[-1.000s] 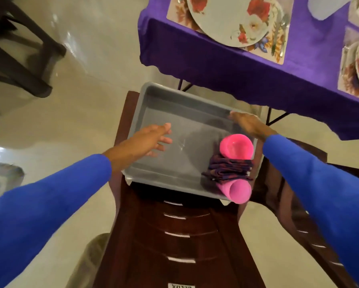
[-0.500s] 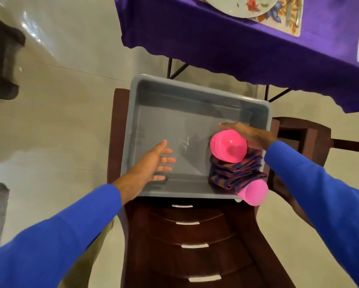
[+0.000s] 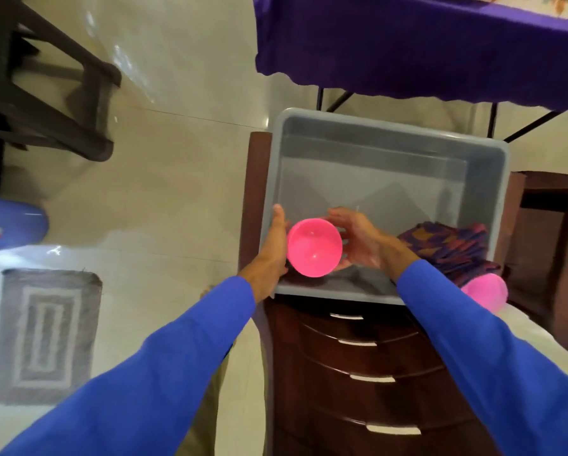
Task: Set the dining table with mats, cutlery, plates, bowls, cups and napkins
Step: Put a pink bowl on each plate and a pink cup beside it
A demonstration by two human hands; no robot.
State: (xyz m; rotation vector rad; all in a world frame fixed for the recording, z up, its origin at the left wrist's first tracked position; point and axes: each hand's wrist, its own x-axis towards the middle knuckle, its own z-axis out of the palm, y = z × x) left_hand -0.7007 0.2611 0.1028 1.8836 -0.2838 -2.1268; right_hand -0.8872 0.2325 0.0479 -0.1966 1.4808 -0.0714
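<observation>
Late stage, by the look of it. Pink cup (image 3: 314, 247) lifted over grey tub (image 3: 387, 133), cradled by right hand (image 3: 358, 240), left hand (image 3: 274, 248) flat against it. Left in tub: napkins (image 3: 453, 250), second cup (image 3: 486, 291). Table (image 3: 424, 44) mostly out of view.

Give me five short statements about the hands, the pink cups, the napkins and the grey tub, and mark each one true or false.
1. A pink cup sits between the left hand and the right hand. True.
2. The grey tub stands on the floor. False: it rests on a dark wooden chair.
3. The folded napkins lie in the tub's right part. True.
4. The second pink cup is on the purple tablecloth. False: it lies by the napkins at the tub's near right corner.
5. The tub is full of plates. False: none show in it.
</observation>
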